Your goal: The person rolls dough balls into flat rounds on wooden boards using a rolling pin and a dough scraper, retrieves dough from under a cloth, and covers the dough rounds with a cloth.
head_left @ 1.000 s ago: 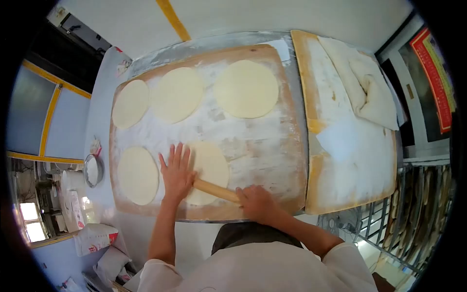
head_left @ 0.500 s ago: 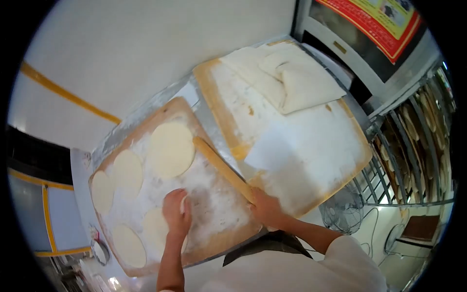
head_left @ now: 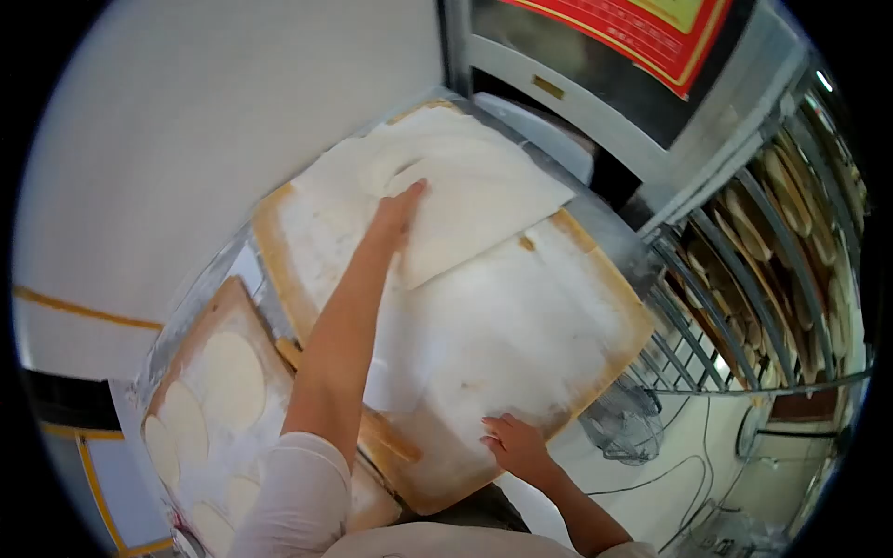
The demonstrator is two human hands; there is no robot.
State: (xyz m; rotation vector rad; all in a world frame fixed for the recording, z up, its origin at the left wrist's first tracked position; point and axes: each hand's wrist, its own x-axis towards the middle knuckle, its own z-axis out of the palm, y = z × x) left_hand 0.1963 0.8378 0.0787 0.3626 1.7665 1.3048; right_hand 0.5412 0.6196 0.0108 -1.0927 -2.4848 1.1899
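Note:
My left hand (head_left: 401, 206) reaches to the fold of a white cloth (head_left: 493, 186) spread over the far part of a floured board (head_left: 605, 316). Its fingertips are largely hidden at the fold, so their grip does not show. Low over the near right part of the same board, my right hand (head_left: 517, 448) is empty with its fingers apart. A wooden rolling pin (head_left: 394, 437) lies near the seam between the two boards, its middle hidden behind my left forearm. On the left board (head_left: 200, 321) are several flat dough rounds (head_left: 233, 381).
A metal rack (head_left: 781, 279) with long boards of pale pieces stands at the right. Behind the table is a grey-framed glass panel (head_left: 605, 121) with a red poster (head_left: 651, 37). A wire-caged fan (head_left: 623, 423) and cables are on the floor at lower right.
My right hand has let go of the rolling pin. My left hand has moved from the dough rounds up to the cloth. The view has turned toward the right board.

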